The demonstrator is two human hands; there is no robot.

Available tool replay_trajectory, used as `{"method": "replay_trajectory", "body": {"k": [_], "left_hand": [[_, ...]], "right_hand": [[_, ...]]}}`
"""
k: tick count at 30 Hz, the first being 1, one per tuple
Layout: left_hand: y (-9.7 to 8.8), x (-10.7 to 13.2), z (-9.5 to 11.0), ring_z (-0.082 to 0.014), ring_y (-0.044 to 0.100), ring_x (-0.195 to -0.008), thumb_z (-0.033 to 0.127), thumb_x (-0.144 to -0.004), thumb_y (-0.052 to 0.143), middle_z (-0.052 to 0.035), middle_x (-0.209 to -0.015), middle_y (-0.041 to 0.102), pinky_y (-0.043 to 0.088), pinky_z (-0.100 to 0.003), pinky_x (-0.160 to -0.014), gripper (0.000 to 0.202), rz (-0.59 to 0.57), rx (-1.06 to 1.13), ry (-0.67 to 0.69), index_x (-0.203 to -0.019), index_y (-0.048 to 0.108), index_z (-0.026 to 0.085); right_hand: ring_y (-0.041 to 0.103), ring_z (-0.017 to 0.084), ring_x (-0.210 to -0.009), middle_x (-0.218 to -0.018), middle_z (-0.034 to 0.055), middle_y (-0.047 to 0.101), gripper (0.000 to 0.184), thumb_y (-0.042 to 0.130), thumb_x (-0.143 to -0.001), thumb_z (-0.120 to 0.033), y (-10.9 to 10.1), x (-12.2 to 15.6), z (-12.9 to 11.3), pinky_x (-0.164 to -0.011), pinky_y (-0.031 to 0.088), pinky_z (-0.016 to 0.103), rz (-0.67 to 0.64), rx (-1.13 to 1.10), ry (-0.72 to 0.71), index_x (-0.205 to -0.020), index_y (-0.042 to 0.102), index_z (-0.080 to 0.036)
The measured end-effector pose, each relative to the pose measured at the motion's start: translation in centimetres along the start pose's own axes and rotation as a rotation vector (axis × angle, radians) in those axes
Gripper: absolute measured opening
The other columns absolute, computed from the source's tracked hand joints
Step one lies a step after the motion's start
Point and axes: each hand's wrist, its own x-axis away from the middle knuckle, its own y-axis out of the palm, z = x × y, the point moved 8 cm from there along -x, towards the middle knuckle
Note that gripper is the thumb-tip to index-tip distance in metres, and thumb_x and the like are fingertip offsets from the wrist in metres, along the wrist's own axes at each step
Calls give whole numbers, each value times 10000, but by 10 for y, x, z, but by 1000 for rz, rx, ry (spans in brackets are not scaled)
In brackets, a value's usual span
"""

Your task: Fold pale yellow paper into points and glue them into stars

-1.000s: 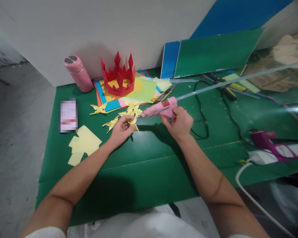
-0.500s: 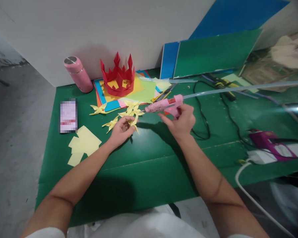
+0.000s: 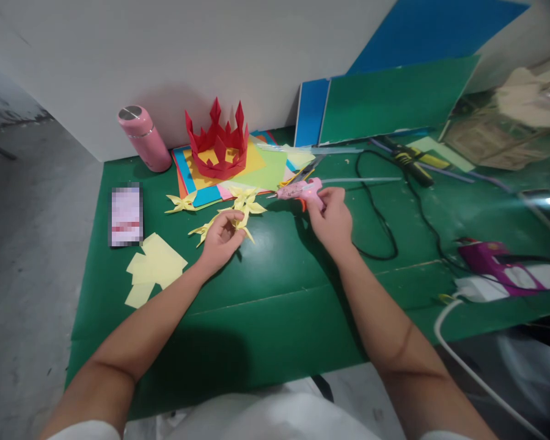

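Note:
My left hand (image 3: 223,241) pinches a folded yellow paper flower (image 3: 246,230) just above the table. Other yellow paper flowers (image 3: 182,202) lie around and behind that hand, several of them in a cluster. In my right hand (image 3: 332,219) is a pink hot glue gun (image 3: 297,190), gripped by its handle, its metal tip pointing left toward the flowers but apart from them. From its back end sticks a clear glue stick (image 3: 366,180). My fingers partly hide the gun's handle.
A red paper crown (image 3: 220,160) stands on coloured paper sheets (image 3: 272,168). To the left are a pink bottle (image 3: 145,139), a phone (image 3: 126,215) and pale yellow paper pieces (image 3: 160,260). A black cord (image 3: 392,235), utility knife (image 3: 412,165) and power strip (image 3: 486,290) lie to the right.
My right hand has lowered the glue gun toward the table, with its tip slightly farther right and away from the held flower. My left hand has shifted slightly left, still pinching the flower.

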Motion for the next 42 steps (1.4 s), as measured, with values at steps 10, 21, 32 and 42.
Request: {"method": "replay_trajectory", "body": {"k": [10, 21, 32, 42], "left_hand": [[1, -2, 7, -171, 552, -992, 281, -793, 634, -50, -1004, 570, 479, -316, -836, 165, -8, -7, 43, -936, 576, 224], [9, 3, 20, -173, 563, -914, 168, -787, 579, -52, -979, 594, 470, -303, -732, 150, -75, -305, 86, -928, 589, 218], [21, 4, 29, -181, 572, -907, 163, -787, 579, -47, -931, 609, 471, -329, -785, 134, -183, -457, 176, -911, 581, 214], [21, 6, 24, -152, 565, -822, 106, -737, 558, -43, -922, 595, 460, -263, -679, 200, -188, -418, 114, -913, 568, 202]], "right_hand": [[475, 185, -623, -729, 47, 559, 167, 500, -826, -346, 8, 1, -8, -577, 352, 307, -100, 113, -59, -880, 466, -192], [527, 158, -681, -786, 17, 567, 254, 584, -824, -448, 16, 33, -80, -624, 455, 301, -328, -278, -389, -891, 496, -220], [575, 129, -631, -730, 4, 645, 36, 553, -859, -219, 18, 65, -116, -619, 470, 266, -259, -352, -505, -827, 568, -213], [629, 171, -736, -838, 59, 709, 140, 531, -895, -212, 14, 69, -124, -668, 492, 298, -206, -205, -688, -986, 639, -213]]}}
